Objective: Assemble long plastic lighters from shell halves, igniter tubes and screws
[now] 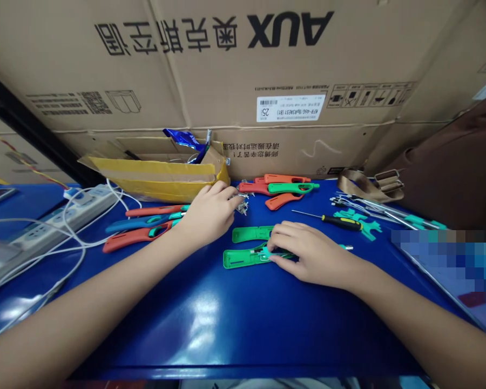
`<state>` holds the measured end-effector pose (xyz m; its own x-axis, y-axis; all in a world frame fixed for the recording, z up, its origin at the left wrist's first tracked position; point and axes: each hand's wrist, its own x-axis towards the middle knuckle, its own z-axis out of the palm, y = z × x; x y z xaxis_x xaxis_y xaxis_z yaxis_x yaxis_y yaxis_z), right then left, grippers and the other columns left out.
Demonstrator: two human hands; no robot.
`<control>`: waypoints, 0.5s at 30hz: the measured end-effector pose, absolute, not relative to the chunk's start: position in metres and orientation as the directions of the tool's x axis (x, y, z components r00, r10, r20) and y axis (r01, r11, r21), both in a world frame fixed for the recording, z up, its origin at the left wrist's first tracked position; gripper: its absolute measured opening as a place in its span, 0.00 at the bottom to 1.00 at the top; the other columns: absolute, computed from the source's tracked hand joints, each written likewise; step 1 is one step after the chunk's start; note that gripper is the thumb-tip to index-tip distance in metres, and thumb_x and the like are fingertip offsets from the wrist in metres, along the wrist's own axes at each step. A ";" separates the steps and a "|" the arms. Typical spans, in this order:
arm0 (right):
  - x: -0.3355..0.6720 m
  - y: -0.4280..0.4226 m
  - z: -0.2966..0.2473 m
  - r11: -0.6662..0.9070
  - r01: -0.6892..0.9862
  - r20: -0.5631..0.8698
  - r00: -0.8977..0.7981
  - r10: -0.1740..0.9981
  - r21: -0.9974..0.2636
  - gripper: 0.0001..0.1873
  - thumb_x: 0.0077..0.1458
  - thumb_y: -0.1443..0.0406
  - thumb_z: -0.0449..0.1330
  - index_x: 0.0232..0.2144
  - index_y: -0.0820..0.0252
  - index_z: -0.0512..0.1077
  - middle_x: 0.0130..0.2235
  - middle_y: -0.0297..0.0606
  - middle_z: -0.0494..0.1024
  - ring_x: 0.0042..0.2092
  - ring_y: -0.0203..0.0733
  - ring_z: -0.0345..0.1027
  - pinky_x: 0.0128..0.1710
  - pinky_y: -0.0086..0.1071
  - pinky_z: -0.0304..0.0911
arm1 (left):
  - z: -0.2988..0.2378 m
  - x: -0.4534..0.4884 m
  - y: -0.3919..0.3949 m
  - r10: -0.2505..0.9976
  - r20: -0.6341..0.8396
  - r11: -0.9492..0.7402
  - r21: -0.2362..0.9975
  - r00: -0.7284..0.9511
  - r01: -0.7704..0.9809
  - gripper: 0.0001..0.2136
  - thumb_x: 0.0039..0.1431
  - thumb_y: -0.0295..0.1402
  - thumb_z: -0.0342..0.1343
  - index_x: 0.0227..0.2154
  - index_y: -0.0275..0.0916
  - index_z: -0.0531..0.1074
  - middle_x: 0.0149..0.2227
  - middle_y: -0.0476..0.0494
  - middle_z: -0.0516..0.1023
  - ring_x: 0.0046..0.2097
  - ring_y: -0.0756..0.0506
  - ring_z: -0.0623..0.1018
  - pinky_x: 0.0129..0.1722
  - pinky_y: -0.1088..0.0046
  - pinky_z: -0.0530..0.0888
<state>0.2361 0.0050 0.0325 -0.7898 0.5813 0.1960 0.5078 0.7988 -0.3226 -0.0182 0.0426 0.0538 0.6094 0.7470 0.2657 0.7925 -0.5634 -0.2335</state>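
My right hand has its fingers curled over a green lighter casing half, gripping it around the middle. White and teal parts lie inside that half, and a metal tip sticks out on the right. Just behind lies a second green casing half, hollow side up and partly covered by the hand. My left hand is at a small pile of shiny metal parts, its fingers bent and closed together at the pile. Whatever is between its fingertips is hidden.
Red, orange and green lighter casings lie at the back. Several long lighters sit left, beside a power strip with white cables. A screwdriver, teal pieces and thin metal rods are right. A yellow-taped box stands behind.
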 end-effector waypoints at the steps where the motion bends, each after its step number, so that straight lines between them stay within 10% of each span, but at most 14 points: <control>1: 0.236 0.005 0.032 0.799 0.508 0.193 -0.790 0.581 -0.323 0.04 0.65 0.66 0.58 0.38 0.59 0.73 0.39 0.40 0.76 0.42 0.44 0.68 0.49 0.41 0.64 | 0.055 -0.016 0.047 0.744 0.249 -0.567 -0.256 0.620 0.783 0.15 0.63 0.25 0.53 0.51 0.35 0.76 0.50 0.34 0.79 0.52 0.34 0.72 0.49 0.56 0.71; 15: 0.235 0.003 0.033 0.802 0.522 0.180 -0.793 0.582 -0.290 0.06 0.66 0.66 0.56 0.36 0.58 0.72 0.38 0.39 0.76 0.42 0.44 0.68 0.47 0.39 0.62 | 0.050 -0.007 0.068 0.705 0.223 -0.619 -0.271 0.674 0.737 0.10 0.65 0.24 0.52 0.31 0.35 0.78 0.33 0.36 0.82 0.39 0.39 0.77 0.35 0.65 0.70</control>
<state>0.2347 0.0025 0.0325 -0.7932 0.5817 0.1802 0.5223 0.8020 -0.2897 -0.0066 0.0683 0.0502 0.6736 0.7048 0.2226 0.7371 -0.6188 -0.2714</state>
